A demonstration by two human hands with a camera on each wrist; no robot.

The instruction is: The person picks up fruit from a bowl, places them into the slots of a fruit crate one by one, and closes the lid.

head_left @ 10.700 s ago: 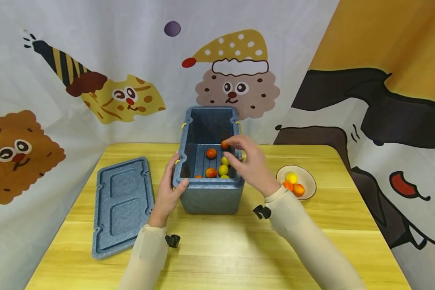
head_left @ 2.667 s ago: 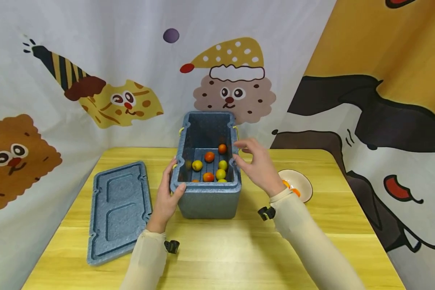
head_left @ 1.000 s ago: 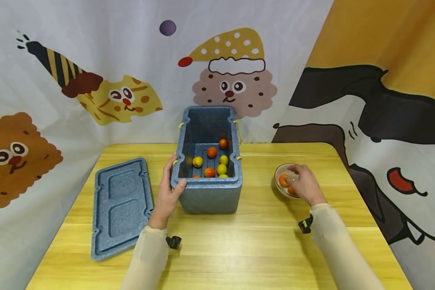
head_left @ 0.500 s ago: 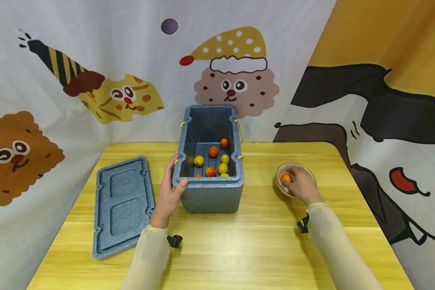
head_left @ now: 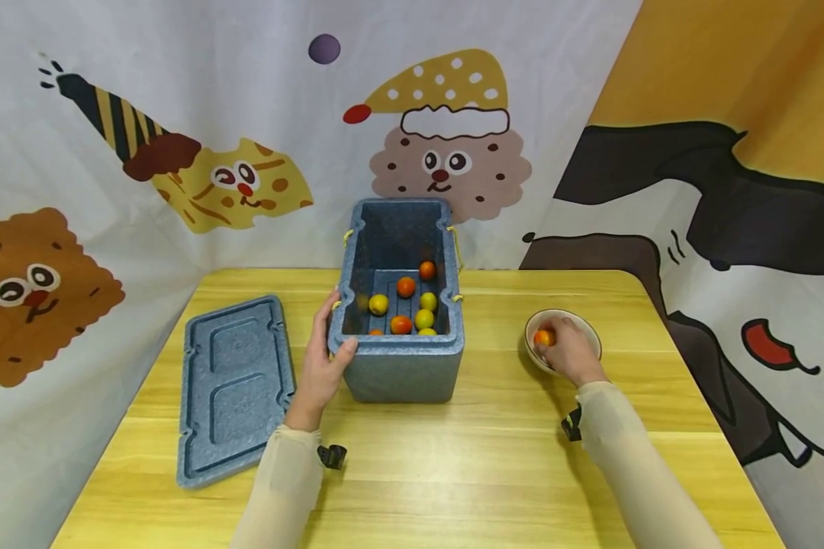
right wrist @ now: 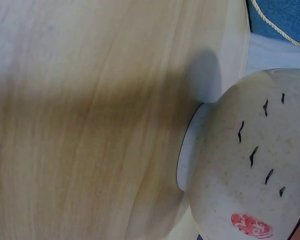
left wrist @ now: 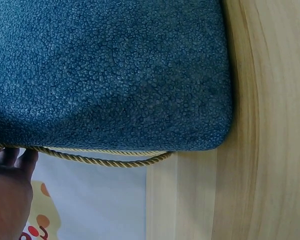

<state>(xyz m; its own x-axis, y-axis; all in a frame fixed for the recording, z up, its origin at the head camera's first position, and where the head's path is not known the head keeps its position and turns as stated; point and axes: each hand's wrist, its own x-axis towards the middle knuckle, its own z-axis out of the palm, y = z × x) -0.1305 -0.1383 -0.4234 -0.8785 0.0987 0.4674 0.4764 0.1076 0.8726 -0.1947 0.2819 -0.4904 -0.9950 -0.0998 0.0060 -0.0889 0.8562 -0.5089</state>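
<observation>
My left hand (head_left: 319,374) grips the front left corner of a blue-grey foam box (head_left: 401,377), thumb at the rim and fingers along the side. In the left wrist view its fingers are by the box's yellow cord (left wrist: 105,161). Inside the box lie several small round fruits, among them a yellow one (head_left: 378,305) and a red-orange one (head_left: 406,287). My right hand (head_left: 573,354) reaches into a cream bowl (head_left: 593,335), its fingertips curled against a small orange fruit (head_left: 544,338). The hand hides the rest of the bowl's inside.
A matching foam lid (head_left: 236,389) lies left of the box on the wooden table (head_left: 412,473). The bowl stands to the box's right, with bare wood between them. A printed cartoon curtain (head_left: 247,91) hangs behind the table.
My right hand has gone from the box to the bowl and closed in on an orange fruit. A yellow fruit has appeared at the box's left side. My left hand keeps its grip.
</observation>
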